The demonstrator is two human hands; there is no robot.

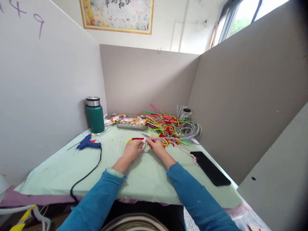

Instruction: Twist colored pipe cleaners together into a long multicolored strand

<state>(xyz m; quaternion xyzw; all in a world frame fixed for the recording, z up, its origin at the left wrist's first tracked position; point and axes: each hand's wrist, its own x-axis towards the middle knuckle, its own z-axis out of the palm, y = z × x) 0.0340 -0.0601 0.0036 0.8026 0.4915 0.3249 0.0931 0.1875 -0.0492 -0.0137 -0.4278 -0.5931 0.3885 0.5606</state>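
My left hand and my right hand meet over the middle of the table, fingertips almost touching. Between them runs a light purple pipe cleaner, its long end stretching right from my right hand. Both hands are closed in a pinch on it. Beyond my left fingers shows a red and yellow pipe cleaner piece; whether that hand grips it too I cannot tell. A thin grey loop hangs under the fingertips. Just behind the hands lies the dark tip of a slim pointed tool.
A heap of coloured pipe cleaners and a grey wire coil lie at the back right. A metal tray holds small pieces. On the left are a green bottle and a blue glue gun with its cord. A black phone lies right.
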